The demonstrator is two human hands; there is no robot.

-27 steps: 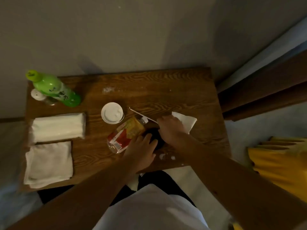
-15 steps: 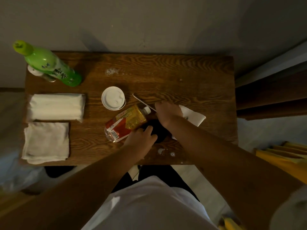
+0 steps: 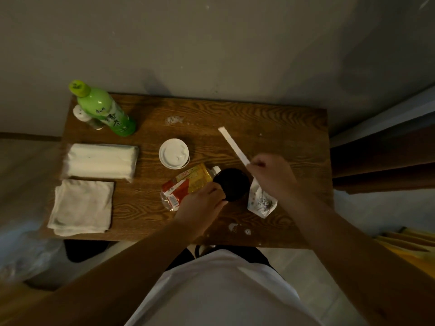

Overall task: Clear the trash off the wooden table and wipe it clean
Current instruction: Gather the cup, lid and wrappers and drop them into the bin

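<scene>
The wooden table (image 3: pixel 270 123) stands against a grey wall. At its front middle, my left hand (image 3: pixel 202 201) grips the side of a black cup (image 3: pixel 233 183). Just right of the cup, my right hand (image 3: pixel 270 175) is raised and pinches a long white paper strip (image 3: pixel 233 144) that points up and left. A crumpled white napkin (image 3: pixel 261 202) hangs from the same hand. A plastic bottle with a yellow and red label (image 3: pixel 186 184) lies on its side left of the cup. A white round lid (image 3: pixel 174 153) lies behind it. White crumbs (image 3: pixel 233 227) dot the front edge.
At the back left stand a green bottle (image 3: pixel 106 109) and a small white-capped shaker (image 3: pixel 82 115). A white tissue pack (image 3: pixel 101 161) and a folded white cloth (image 3: pixel 82 207) lie on the left side. Dark wooden furniture (image 3: pixel 381 161) borders the right. Something yellow (image 3: pixel 412 245) lies at the lower right.
My right hand has lifted off the black cup, raising the paper strip and the napkin off the table. The cup's top now shows. My left hand stays on the cup.
</scene>
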